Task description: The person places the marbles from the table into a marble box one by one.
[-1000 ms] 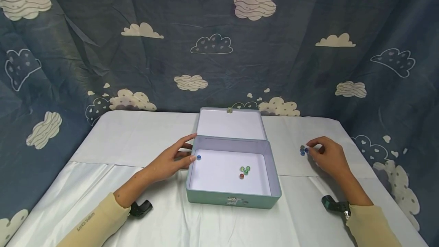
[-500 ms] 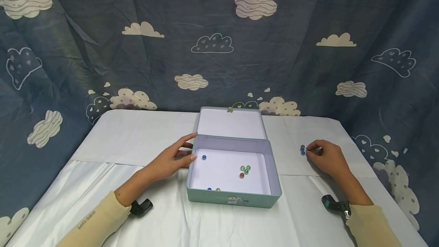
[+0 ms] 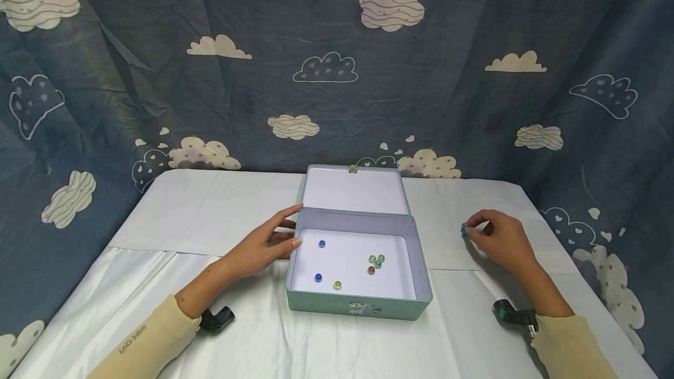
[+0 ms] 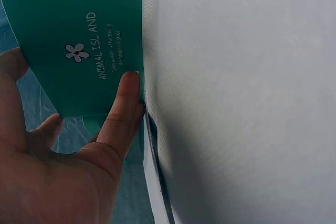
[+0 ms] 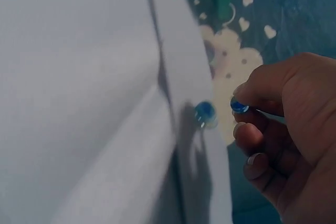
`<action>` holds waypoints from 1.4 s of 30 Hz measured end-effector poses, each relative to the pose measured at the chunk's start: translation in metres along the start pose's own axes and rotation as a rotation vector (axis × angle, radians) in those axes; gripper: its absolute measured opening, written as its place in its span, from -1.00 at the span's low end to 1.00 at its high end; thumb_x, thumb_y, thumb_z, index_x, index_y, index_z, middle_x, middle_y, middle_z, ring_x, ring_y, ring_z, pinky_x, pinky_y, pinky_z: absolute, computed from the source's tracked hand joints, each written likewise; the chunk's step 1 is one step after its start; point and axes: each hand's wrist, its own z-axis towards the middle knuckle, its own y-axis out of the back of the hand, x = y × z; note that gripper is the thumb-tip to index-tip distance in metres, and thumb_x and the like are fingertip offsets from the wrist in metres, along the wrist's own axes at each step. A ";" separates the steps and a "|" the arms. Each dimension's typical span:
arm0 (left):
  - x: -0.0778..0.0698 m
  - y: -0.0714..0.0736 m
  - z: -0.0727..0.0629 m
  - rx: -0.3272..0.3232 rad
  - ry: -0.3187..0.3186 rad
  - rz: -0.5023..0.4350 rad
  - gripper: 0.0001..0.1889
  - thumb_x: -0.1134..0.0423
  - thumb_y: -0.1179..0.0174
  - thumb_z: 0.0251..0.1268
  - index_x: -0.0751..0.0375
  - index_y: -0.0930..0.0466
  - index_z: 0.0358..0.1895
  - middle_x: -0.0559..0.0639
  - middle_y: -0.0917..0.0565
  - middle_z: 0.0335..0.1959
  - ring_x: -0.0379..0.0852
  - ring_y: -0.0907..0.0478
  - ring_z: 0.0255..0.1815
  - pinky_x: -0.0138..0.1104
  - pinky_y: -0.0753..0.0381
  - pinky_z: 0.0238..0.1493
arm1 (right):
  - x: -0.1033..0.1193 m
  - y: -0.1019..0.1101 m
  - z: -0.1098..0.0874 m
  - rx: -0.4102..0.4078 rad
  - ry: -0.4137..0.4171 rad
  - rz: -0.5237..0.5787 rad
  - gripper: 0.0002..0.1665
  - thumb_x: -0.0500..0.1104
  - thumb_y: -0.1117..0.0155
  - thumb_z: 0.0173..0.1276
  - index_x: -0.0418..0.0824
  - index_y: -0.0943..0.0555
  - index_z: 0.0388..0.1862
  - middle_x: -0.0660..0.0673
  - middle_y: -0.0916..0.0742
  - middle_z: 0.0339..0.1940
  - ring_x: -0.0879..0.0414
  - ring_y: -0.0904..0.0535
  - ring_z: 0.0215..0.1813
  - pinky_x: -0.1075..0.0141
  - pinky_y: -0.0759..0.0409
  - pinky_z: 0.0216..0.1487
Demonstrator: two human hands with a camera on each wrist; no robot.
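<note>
A green tin box point(image 3: 363, 307) with a pale lilac inside stands open, its lid point(image 3: 353, 190) laid back behind it. Several glass marbles lie on its floor: green ones, a red marble point(image 3: 371, 270), two blue ones and a yellow-green marble point(image 3: 337, 285). My left hand point(image 3: 258, 248) rests with extended fingers against the box's left side, thumb at the rim; the left wrist view shows a finger point(image 4: 121, 108) along the green printed wall. To the right of the box, my right hand point(image 3: 500, 240) pinches a blue marble point(image 5: 239, 104) between thumb and fingers. Beside it, another blue marble point(image 5: 205, 113) sits on the cloth.
A white cloth point(image 3: 210, 203) covers the table, with a fold line across it. Behind hangs a dark blue curtain point(image 3: 337, 16) printed with clouds. A black wrist camera point(image 3: 217, 320) is strapped to the left wrist, another point(image 3: 513, 313) to the right.
In the box, a blue marble has rolled right from the left wall; another blue and a yellow-green one have rolled into view near the front. My right fingers have shifted slightly left over the marbles outside.
</note>
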 end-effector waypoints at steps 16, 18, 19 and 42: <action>-0.001 0.001 -0.001 0.005 -0.006 0.006 -0.22 0.05 -0.25 0.63 -0.26 -0.04 0.74 0.27 -0.34 0.51 0.30 -0.46 0.49 -0.20 -0.80 0.10 | 0.062 0.013 -0.010 -0.069 0.151 0.075 -0.82 -0.31 -0.51 0.32 -0.16 -0.77 -0.11 -0.05 -0.69 -0.37 0.05 -0.49 -0.38 0.37 -0.48 -0.45; -0.001 0.001 -0.001 0.006 -0.008 0.007 -0.22 0.05 -0.25 0.63 -0.26 -0.04 0.74 0.27 -0.34 0.52 0.30 -0.45 0.49 -0.19 -0.80 0.10 | 0.069 0.014 -0.011 -0.077 0.172 0.078 -0.81 -0.32 -0.52 0.32 -0.14 -0.78 -0.12 -0.03 -0.68 -0.38 0.06 -0.49 -0.39 0.38 -0.49 -0.44; -0.001 0.001 -0.001 0.006 -0.009 0.007 -0.22 0.05 -0.25 0.63 -0.26 -0.04 0.74 0.27 -0.34 0.51 0.31 -0.45 0.49 -0.19 -0.80 0.10 | 0.072 0.014 -0.012 -0.081 0.186 0.080 -0.81 -0.32 -0.53 0.31 -0.13 -0.78 -0.13 -0.02 -0.68 -0.39 0.07 -0.49 -0.39 0.38 -0.50 -0.43; -0.001 0.001 0.000 0.008 -0.010 0.011 -0.21 0.05 -0.24 0.63 -0.26 -0.03 0.74 0.24 -0.34 0.51 0.28 -0.46 0.49 -0.14 -0.80 0.12 | 0.125 0.001 -0.030 -0.064 0.387 0.197 -0.66 -0.42 -0.59 0.25 -0.06 -0.81 -0.09 0.13 -0.75 -0.25 0.17 -0.47 -0.40 0.42 -0.47 -0.44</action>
